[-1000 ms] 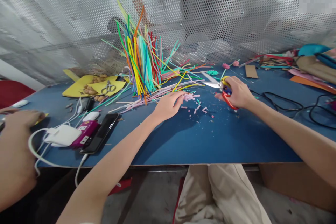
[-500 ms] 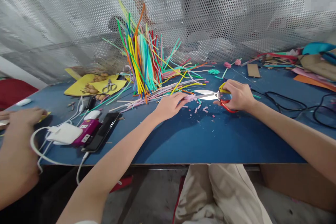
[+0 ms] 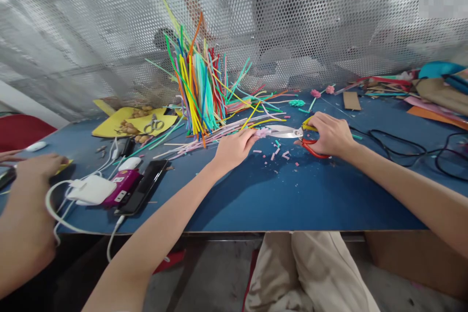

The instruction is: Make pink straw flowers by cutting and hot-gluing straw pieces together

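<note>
**Scissors meet a pink stem at mid-surface**

The left hand (image 3: 234,148) pinches a short pink fuzzy stem (image 3: 263,132) between thumb and fingertips, holding it low over the blue surface (image 3: 278,195). The right hand (image 3: 329,134) is closed around the red and yellow handles of the scissors (image 3: 292,132), whose blades point left and reach the stem's tip; whether the blades are parted cannot be told.

Small pink and green cuttings (image 3: 280,153) lie scattered just below the blades. Behind the left hand a tall bundle of coloured stems (image 3: 199,87) stands upright and fans out, with loose stems (image 3: 219,134) lying flat beside it, crowding the space to the left and rear. Two pink pompoms (image 3: 321,91) sit further back. A black cable (image 3: 402,148) loops to the right of the right hand.

At far left another person's hand (image 3: 40,165) rests near a white charger (image 3: 93,189), a magenta power bank (image 3: 122,186) and a black phone (image 3: 144,186). A yellow sheet (image 3: 109,124) carries a second pair of scissors (image 3: 153,124) and nuts. No writing can be read.

The front part of the surface, between the hands and its near edge, is bare; a perforated metal screen (image 3: 329,19) closes the back.
</note>
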A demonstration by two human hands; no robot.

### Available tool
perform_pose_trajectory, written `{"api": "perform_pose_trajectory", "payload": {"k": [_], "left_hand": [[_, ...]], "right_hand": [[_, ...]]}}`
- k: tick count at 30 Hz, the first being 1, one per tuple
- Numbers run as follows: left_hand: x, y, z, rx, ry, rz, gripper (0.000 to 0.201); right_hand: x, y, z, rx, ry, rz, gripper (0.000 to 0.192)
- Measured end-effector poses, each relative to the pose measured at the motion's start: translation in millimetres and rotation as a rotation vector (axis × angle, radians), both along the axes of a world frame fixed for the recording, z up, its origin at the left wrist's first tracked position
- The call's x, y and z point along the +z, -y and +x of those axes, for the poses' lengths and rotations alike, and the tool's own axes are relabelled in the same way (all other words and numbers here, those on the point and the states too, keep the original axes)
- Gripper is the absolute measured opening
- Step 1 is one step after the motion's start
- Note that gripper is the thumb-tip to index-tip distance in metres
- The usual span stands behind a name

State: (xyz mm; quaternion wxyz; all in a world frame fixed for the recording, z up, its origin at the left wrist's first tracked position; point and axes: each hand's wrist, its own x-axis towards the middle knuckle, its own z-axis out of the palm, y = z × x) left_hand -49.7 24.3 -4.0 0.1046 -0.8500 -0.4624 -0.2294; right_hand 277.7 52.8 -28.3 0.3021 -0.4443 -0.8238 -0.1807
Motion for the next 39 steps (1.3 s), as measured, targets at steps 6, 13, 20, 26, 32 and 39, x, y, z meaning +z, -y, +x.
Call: {"api": "perform_pose_trajectory", "payload": {"k": [6, 13, 20, 26, 32, 39], "left_hand": [[0.9, 2.8, 2.3, 0.007, 0.003, -0.006, 0.044], [4.1, 9.9, 8.6, -0.015, 0.024, -0.061, 0.043], [2.5, 9.3, 8.5, -0.033, 0.016, -0.054, 0.040], [2.5, 9.8, 8.8, -0.040, 0.008, -0.049, 0.038], [3.3, 11.5, 9.6, -0.052, 0.029, -0.072, 0.038], [2.5, 11.3, 10.4, -0.077, 0.061, -0.082, 0.036]], "right_hand": [[-2.7, 2.5, -6.4, 0.013, -0.003, 0.019, 0.037], [-3.0, 6.4, -13.1, 0.056, -0.014, 0.033, 0.036], [-2.1, 6.7, -12.6, 0.078, -0.008, 0.023, 0.033], [-1.6, 8.3, -13.1, 0.089, -0.005, 0.022, 0.034], [-2.8, 8.5, -14.3, 0.124, -0.025, 0.024, 0.033], [-4.7, 8.2, -13.9, 0.138, -0.029, -0.004, 0.028]]}}
